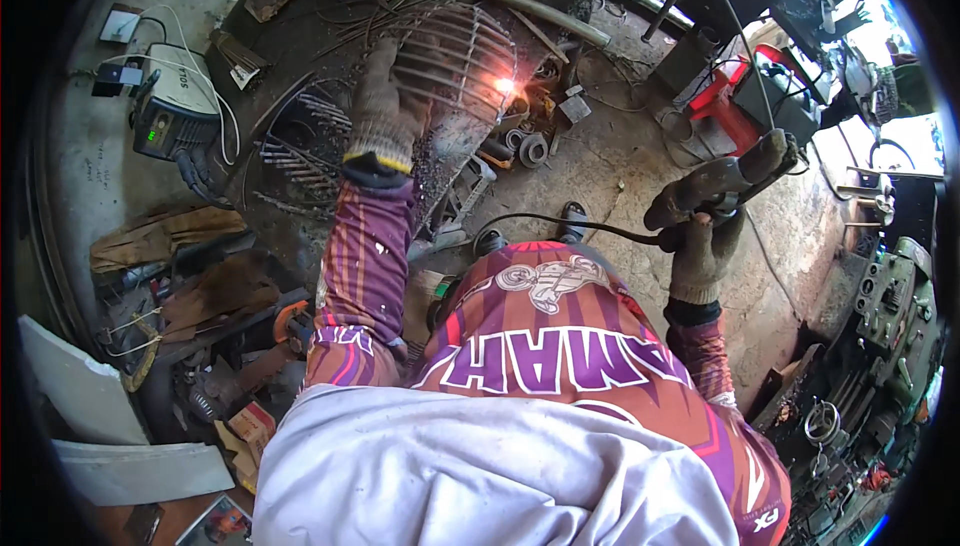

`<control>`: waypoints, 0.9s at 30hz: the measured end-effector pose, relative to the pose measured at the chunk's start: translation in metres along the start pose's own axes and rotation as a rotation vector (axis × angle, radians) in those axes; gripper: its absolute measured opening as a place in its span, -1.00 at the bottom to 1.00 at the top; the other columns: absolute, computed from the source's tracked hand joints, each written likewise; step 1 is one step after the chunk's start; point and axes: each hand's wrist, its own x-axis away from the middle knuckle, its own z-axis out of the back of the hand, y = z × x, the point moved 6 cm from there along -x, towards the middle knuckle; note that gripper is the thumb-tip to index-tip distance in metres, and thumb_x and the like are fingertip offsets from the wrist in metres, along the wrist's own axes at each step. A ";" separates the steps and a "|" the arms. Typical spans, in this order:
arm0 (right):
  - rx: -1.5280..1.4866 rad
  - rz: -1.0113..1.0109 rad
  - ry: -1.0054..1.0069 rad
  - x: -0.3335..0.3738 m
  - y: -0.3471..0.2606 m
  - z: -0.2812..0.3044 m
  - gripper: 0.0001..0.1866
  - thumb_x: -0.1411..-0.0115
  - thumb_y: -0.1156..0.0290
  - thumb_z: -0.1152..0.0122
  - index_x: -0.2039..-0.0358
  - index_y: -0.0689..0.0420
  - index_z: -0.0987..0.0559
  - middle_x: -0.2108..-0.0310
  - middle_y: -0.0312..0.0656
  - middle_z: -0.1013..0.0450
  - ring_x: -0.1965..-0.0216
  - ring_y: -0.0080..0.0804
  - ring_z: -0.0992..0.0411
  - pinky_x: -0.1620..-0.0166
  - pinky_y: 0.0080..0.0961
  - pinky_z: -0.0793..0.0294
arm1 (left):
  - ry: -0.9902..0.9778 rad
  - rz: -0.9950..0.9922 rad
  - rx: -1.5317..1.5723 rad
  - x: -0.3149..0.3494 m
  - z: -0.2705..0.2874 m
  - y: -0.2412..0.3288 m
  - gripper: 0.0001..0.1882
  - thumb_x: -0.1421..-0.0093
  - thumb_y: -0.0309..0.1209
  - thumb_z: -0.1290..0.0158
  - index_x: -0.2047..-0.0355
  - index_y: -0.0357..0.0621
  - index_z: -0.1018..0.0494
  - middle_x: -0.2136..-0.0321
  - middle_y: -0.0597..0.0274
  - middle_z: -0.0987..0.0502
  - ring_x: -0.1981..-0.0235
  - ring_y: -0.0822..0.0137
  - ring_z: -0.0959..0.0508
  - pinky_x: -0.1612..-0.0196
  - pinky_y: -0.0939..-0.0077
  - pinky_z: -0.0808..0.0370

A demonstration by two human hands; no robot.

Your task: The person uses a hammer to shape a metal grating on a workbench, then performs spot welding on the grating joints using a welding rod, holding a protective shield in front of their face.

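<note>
A round metal grate [462, 46] with parallel bars lies on the cluttered work surface ahead of me. My left hand [385, 111], in a dirty knit work glove, is at the grate's left edge, its fingers closed on the rim; the fingertips are hard to make out. On the grate's right side a bright orange-white glowing spot [505, 85] shines, with smoke around it. Away to the right, my gloved right hand [702, 246] is closed round a welding electrode holder [770, 181], whose black cable [570, 218] runs back toward my body.
A hammer [540, 14] lies beyond the grate. A second barred round piece [305, 141] sits left of my left arm. A welding machine [178, 101] stands at the far left, a red stand [725, 106] at the right. Metal rings [533, 150] lie near the work surface; a lathe-like machine [885, 296] stands right.
</note>
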 end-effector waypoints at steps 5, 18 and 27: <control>0.005 -0.010 -0.011 -0.045 0.002 0.022 -0.47 -0.26 0.15 -0.25 -0.08 0.15 -0.28 0.31 -0.23 -0.41 0.59 -0.61 -0.36 0.60 -0.67 -0.31 | 0.032 0.030 0.026 0.024 0.011 -0.006 -0.69 -0.28 -0.23 -0.10 0.06 -0.14 -0.50 0.18 0.15 -0.64 0.30 0.23 -0.68 0.33 0.31 -0.71; -0.082 0.290 0.330 -0.283 -0.006 0.004 -0.68 -0.32 0.24 -0.11 0.02 0.15 -0.41 0.31 -0.27 -0.44 0.41 -0.54 -0.42 0.41 -0.61 -0.44 | 0.480 -0.121 -0.287 0.017 0.057 -0.001 -0.51 -0.24 -0.03 -0.14 -0.02 -0.10 -0.47 0.03 0.20 -0.58 0.18 0.24 -0.65 0.24 0.32 -0.68; 0.195 0.303 0.456 -0.336 0.016 -0.080 -0.42 -0.12 0.18 -0.36 -0.02 0.24 -0.37 0.20 -0.08 -0.48 0.16 -0.23 -0.47 0.03 -0.33 -0.40 | 0.535 -0.122 -0.152 0.032 0.040 -0.007 -0.44 -0.19 0.02 -0.19 -0.06 -0.06 -0.46 0.02 0.19 -0.57 0.15 0.19 -0.64 0.19 0.28 -0.67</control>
